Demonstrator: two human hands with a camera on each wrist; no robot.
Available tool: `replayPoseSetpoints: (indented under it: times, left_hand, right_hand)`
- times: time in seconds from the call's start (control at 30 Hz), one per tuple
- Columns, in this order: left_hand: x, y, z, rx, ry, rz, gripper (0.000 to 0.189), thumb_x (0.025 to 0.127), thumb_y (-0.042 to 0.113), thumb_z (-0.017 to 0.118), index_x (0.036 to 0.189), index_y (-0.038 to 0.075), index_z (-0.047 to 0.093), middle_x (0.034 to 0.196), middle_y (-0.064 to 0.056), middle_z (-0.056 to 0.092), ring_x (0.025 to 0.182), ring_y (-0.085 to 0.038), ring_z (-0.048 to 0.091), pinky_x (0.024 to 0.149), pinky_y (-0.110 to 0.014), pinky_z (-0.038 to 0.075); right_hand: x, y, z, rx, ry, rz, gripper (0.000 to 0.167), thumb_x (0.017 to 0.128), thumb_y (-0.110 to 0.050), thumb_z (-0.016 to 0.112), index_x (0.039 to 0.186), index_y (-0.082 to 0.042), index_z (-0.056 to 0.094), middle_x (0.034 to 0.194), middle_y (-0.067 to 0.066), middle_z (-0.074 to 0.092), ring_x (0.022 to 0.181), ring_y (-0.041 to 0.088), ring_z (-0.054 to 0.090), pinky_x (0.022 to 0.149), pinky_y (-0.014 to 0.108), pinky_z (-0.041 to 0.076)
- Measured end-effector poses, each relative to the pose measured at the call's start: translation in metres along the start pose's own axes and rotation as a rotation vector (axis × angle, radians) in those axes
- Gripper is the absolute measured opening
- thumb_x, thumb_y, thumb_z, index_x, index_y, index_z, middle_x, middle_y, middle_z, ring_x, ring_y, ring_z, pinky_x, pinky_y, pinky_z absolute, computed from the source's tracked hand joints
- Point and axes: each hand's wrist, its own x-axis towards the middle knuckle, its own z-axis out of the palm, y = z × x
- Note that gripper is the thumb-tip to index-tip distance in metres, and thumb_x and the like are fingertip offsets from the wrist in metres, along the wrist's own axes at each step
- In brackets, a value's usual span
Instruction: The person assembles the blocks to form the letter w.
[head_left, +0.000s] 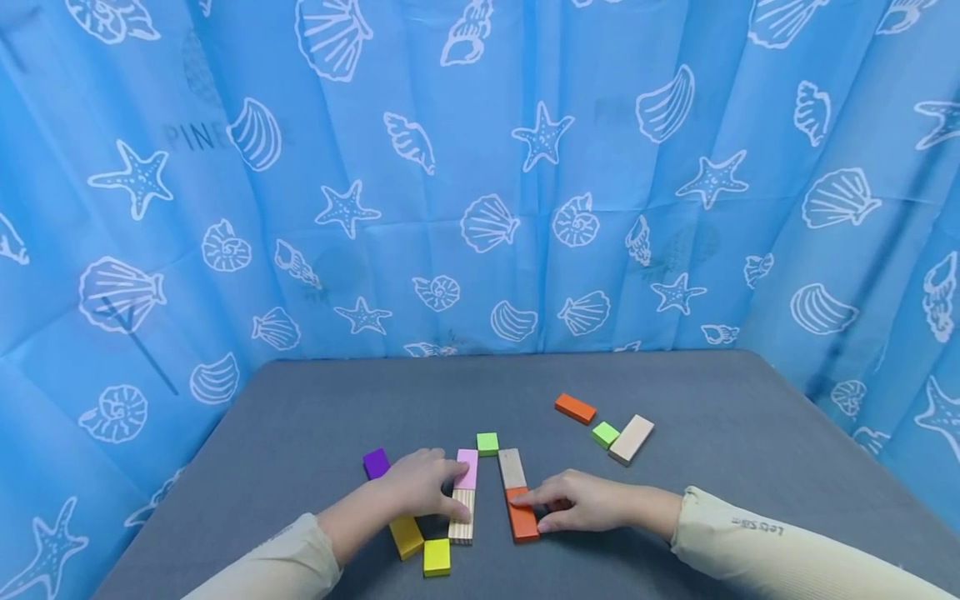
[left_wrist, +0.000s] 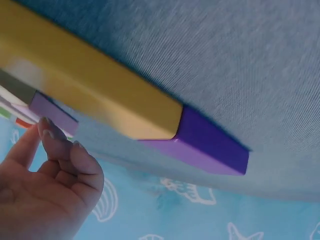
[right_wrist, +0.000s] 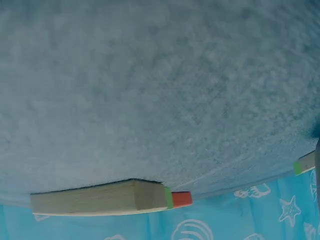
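Note:
My left hand (head_left: 423, 483) lies over a column of two blocks, index finger on the pink block (head_left: 468, 458) and thumb on the striped natural wood block (head_left: 462, 533) below it. In the left wrist view its fingers reach toward that pink block (left_wrist: 54, 114). My right hand (head_left: 588, 502) has its index finger across the top of an orange block (head_left: 525, 527) and its thumb against the right side. A plain wood block (head_left: 512, 468) adjoins the orange one's far end. Between the columns' far ends sits a light green block (head_left: 487, 444).
Left of my left hand lie a purple block (head_left: 377, 463), a golden yellow block (head_left: 407, 538) and a bright yellow block (head_left: 437, 557). Farther right are another orange block (head_left: 576, 408), a second green block (head_left: 604, 434) and a pale wood block (head_left: 632, 439). A blue curtain (head_left: 480, 167) hangs behind the grey table (head_left: 315, 417).

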Motion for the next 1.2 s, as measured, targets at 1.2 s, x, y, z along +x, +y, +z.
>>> replayPoseSetpoints:
  times: [1.2]
  left_hand:
    - [0.042,0.05,0.011,0.27,0.036,0.019,0.076,0.075,0.077,0.059,0.138,0.033,0.056,0.102,-0.005,0.054,0.084,-0.017,0.043,0.075,-0.034,0.042]
  right_hand:
    - [-0.046,-0.017,-0.087,-0.179,0.374,0.572,0.025,0.084,-0.006,0.074,0.107,0.003,0.067,0.083,0.005,0.051,0.078,0.022,0.042,0.068,0.036,0.035]
